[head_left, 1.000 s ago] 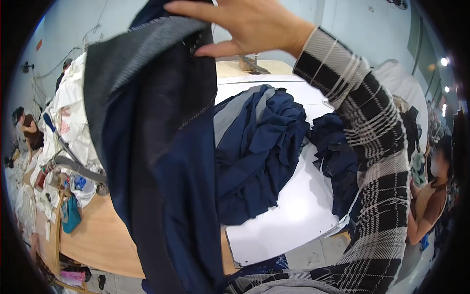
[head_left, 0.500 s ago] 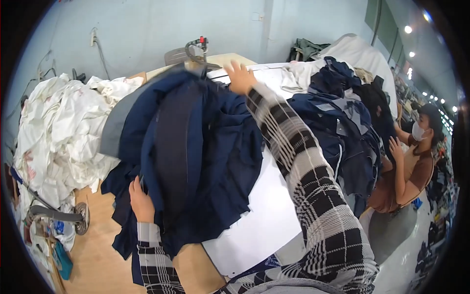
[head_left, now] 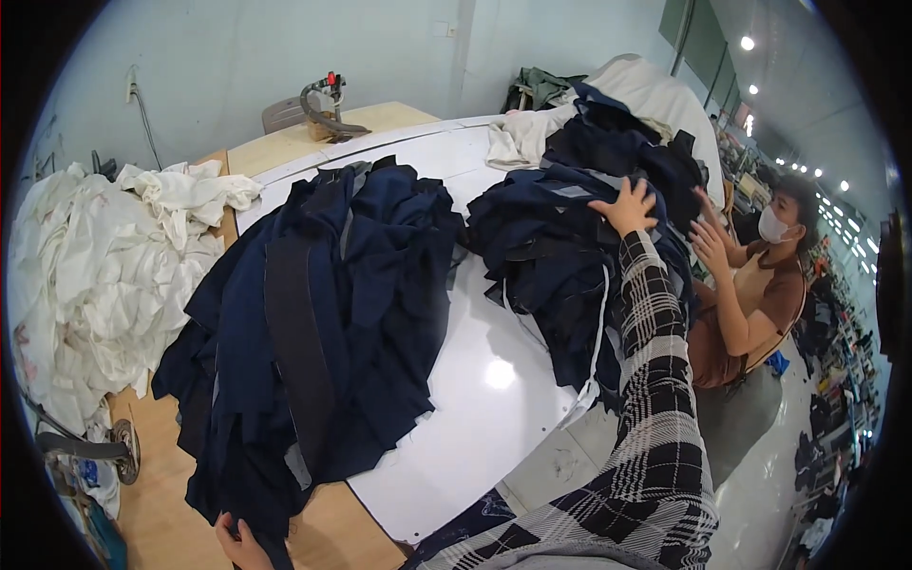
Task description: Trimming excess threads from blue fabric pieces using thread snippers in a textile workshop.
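Observation:
A heap of navy cloth pieces (head_left: pixel 380 304) lies spread over the table, with a long dark-grey strip (head_left: pixel 296 332) on top. At its near lower corner my left hand (head_left: pixel 241 546) is closed on the hanging end of the navy cloth, partly cut off by the lower edge of the picture. My right hand (head_left: pixel 627 207) is open, fingers spread, over a second pile of navy pieces (head_left: pixel 551 247) on the right. From that pile a white cord or strip (head_left: pixel 600 342) dangles toward the table edge.
White cloth (head_left: pixel 104 275) is heaped at the left. A hand-held cutting machine (head_left: pixel 328 106) stands on the far table. The table has a white top (head_left: pixel 456 408) and a wooden part (head_left: pixel 337 532). On the right, a masked co-worker (head_left: pixel 760 294) faces the second pile with raised hands.
The lifted navy cloth now lies flatter on the heap. My right hand has gone from the far side to the right-hand pile. My left hand has slid down toward me.

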`<state>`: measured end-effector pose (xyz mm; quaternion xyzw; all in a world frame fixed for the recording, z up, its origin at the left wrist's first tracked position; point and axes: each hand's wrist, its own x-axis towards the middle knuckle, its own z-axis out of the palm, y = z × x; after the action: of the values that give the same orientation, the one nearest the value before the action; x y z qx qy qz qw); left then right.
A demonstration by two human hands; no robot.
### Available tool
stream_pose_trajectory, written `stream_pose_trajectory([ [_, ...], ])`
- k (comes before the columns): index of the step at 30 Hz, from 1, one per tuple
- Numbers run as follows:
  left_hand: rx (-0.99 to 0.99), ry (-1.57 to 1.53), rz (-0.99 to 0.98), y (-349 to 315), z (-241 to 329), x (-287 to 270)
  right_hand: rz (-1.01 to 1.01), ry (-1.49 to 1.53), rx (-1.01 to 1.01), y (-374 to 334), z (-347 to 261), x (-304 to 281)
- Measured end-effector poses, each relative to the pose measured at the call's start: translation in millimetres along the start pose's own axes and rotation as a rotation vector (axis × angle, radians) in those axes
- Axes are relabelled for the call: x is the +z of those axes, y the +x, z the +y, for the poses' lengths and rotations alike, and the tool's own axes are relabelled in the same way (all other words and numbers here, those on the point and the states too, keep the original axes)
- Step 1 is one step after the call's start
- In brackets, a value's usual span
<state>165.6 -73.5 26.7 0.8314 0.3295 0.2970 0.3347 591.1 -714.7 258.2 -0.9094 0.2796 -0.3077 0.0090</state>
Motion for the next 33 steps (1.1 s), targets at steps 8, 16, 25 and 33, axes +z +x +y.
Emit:
stream_pose_trajectory([
  [8,-0.060,-0.221,-0.060,-18.4,24.8,12.5,0.422,0.267,-0.375,51.7,44.4,-26.3],
  [16,-0.007,-0.320,-0.075,-21.7,63.1,8.3,-0.227,1.754,-0.362,28.7,-67.9,-219.3],
  [25,0.324,-1.008,-0.012,-23.1,190.3,-4.5,-1.301,1.886,-0.959,-195.9,-213.9,-339.8],
  [33,-0.092,-1.108,0.289,-22.9,189.3,-27.4,-1.358,1.505,-1.379,-370.3,-228.7,-225.5],
])
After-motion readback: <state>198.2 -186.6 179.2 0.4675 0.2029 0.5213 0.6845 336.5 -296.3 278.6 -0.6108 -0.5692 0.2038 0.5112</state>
